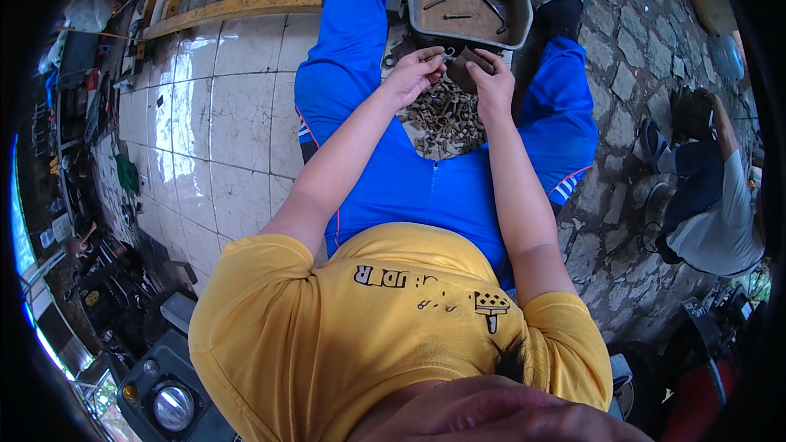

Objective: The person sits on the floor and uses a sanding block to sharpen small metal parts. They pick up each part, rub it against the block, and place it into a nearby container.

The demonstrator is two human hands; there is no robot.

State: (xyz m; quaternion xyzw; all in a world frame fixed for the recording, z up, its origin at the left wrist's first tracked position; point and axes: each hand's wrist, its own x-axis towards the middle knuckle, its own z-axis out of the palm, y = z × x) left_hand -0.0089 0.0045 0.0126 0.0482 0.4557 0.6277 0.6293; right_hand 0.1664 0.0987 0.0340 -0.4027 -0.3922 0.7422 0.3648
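Observation:
My left hand [414,78] pinches a small shiny metal piece [449,52] between thumb and fingertips; its exact kind is too small to tell. Close beside it, my right hand [494,86] grips a dark brown sheet [463,74] that looks like sandpaper. The sheet's left edge is near the metal piece, and I cannot tell whether they touch. Below both hands, between my legs, lies a heap of small rusty metal parts [442,119], bolts and nuts by their look. Just beyond my hands stands a grey plastic tub [524,12] with a few metal rods or tools inside.
White floor tiles [237,115] lie to the left, stone paving [606,98] to the right. A yellow wooden beam [237,12] crosses the far left. Another person [720,213] sits low at the right. A dark vehicle front with a headlight [173,407] is at lower left.

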